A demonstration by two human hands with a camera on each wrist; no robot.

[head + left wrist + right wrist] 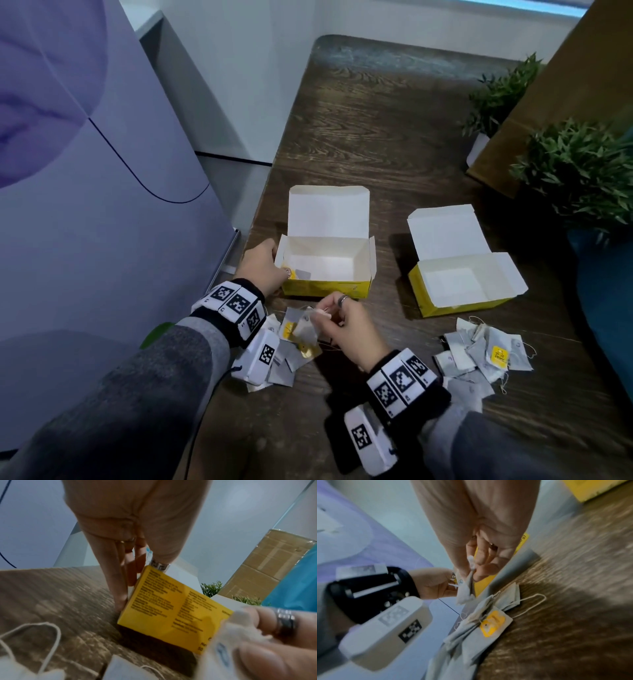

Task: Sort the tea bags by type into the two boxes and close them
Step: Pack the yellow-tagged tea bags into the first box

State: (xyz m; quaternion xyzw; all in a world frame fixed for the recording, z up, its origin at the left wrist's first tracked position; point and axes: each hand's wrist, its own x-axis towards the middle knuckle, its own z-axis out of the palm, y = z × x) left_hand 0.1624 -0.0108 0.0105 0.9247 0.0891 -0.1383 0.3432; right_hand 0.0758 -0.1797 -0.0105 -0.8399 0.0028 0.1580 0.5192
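Pinching a white tea bag [307,328] between thumb and fingertips, the right hand [349,329] holds it just in front of the left yellow box [327,263], above the left heap of tea bags [291,356]; the right wrist view shows the bag [464,592] dangling from that hand [481,545], and the ringed fingers [267,626] with the bag [221,642] fill the lower right of the left wrist view

The left hand [262,265] grips the left end of that box, fingers down its outer end wall and the ringed thumb over its near corner, as the left wrist view shows [130,547] against the printed yellow side [171,608]. The box stands open on the dark wooden bench [376,144] with its lid up, one yellow-tagged tea bag [291,269] lying in its left end

The right yellow box [462,284] stands apart to the right, also open; I cannot see anything in it. Near its front lies a second heap of tea bags [479,353], mostly grey-white sachets with one yellow-labelled tea bag [499,354] among them

At the bench's right edge are two green potted plants [582,171] and a brown cardboard panel [565,85]; a pale purple appliance [85,171] stands to the left
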